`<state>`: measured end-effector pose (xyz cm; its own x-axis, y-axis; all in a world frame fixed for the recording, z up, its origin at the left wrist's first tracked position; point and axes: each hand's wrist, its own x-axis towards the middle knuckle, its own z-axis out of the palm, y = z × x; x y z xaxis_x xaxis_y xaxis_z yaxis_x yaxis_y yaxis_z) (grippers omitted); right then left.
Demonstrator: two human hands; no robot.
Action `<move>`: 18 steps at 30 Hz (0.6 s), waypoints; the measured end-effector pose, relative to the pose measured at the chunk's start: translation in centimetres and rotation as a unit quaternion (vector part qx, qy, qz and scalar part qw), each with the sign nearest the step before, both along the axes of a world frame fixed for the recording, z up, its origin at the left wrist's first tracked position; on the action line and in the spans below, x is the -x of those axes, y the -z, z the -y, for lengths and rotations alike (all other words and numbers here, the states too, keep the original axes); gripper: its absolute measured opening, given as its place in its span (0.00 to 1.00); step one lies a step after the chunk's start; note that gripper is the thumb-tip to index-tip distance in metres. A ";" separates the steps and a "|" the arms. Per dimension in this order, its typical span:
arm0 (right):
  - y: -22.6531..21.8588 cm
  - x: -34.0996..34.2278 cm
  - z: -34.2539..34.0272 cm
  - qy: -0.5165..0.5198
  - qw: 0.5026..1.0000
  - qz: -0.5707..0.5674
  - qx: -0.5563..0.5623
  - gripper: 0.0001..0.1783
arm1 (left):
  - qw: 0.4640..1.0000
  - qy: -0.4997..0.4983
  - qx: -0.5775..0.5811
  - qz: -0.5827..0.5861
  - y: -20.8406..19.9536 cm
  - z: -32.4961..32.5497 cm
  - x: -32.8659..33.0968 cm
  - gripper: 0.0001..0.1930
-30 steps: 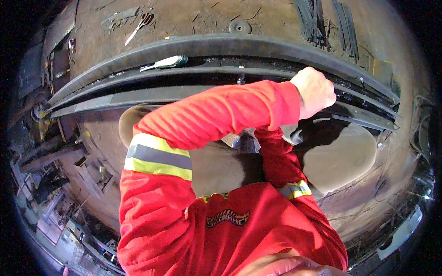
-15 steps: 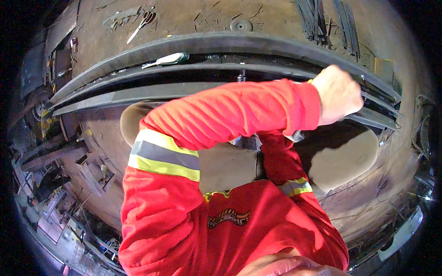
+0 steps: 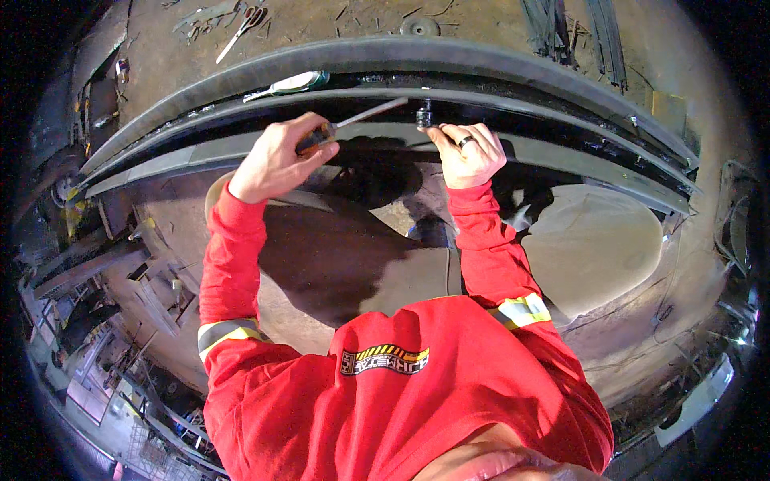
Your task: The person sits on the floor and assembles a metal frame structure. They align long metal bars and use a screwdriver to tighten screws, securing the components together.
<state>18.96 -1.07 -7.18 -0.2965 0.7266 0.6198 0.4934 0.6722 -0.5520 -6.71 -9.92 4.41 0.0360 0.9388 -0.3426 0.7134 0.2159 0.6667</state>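
Note:
My left hand (image 3: 281,158) is closed around the dark and orange handle of a flat-bladed screwdriver (image 3: 373,111), whose blade points right, over the long dark metal profile (image 3: 265,76). The blade's tip stops just short of a small black cylindrical fitting (image 3: 424,118) that sits upright against the profile's near channel. At the fitting's lower end, my right hand (image 3: 473,156), with a dark ring on one finger, has its thumb and fingertips closed in a pinch. A pale tool with a green end (image 3: 298,82) lies in the far channel, left of the fitting.
Beyond the profile, scissors (image 3: 241,34), a round disc (image 3: 419,26) and several dark strips (image 3: 550,32) lie on the brown floor. Scrap pieces (image 3: 152,309) are scattered at the left. My knees (image 3: 597,244) are bent just this side of the profile.
My left arm, stretched across to the right with a closed fist, has swung back left and now shows the screwdriver. My right hand, hidden before under that arm, is now visible at the fitting.

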 end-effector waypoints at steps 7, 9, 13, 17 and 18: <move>-1.5 0.3 0.1 -0.004 1.000 -0.003 0.027 0.15 | 0.986 0.032 -0.103 -0.130 2.8 -0.1 -1.1 0.16; -1.5 0.3 0.0 -0.009 1.000 0.000 0.014 0.15 | 0.985 0.037 -0.104 -0.133 3.1 -0.4 -0.9 0.16; -2.0 0.5 -0.1 -0.016 1.000 0.011 0.003 0.15 | 0.985 0.040 -0.100 -0.132 3.3 -0.4 -0.8 0.15; -1.5 0.4 0.0 -0.011 1.000 0.003 0.025 0.16 | 0.986 0.050 -0.081 -0.137 3.0 -0.8 -0.7 0.15; -1.2 0.4 0.0 -0.008 1.000 0.005 0.020 0.15 | 0.987 0.049 -0.067 -0.140 3.1 -0.8 -0.6 0.15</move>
